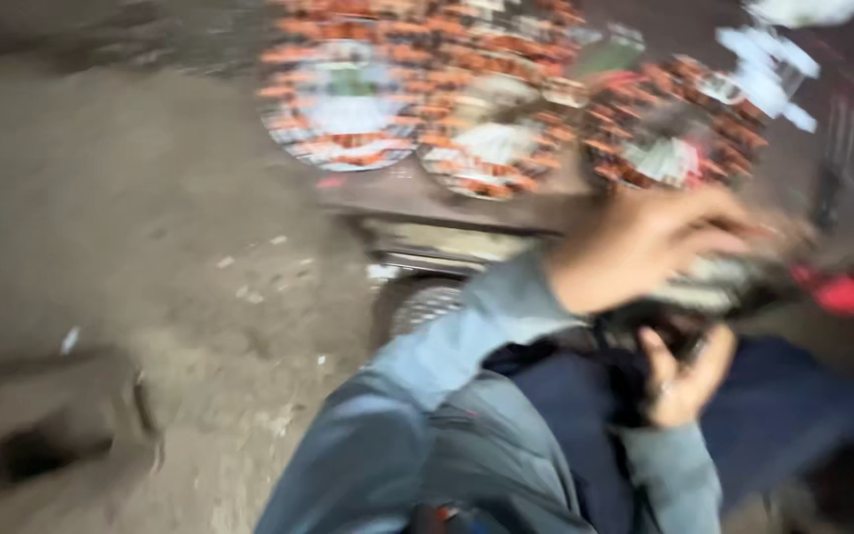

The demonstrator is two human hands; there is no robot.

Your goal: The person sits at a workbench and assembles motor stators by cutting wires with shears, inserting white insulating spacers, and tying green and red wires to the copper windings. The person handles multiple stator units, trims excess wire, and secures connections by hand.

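Gripping blurred dark thing (714, 287) w/ left hand (644, 247), right hand (684, 381) below.

Three round trays (343, 104) ringed with orange pieces sit side by side on a dark cart (427, 193) above a wheel (422, 302). Bare dirt ground (130, 218) spreads to the left, with a hole (32, 450) low down. White scraps (773, 54) show at the top right; the view is badly blurred.
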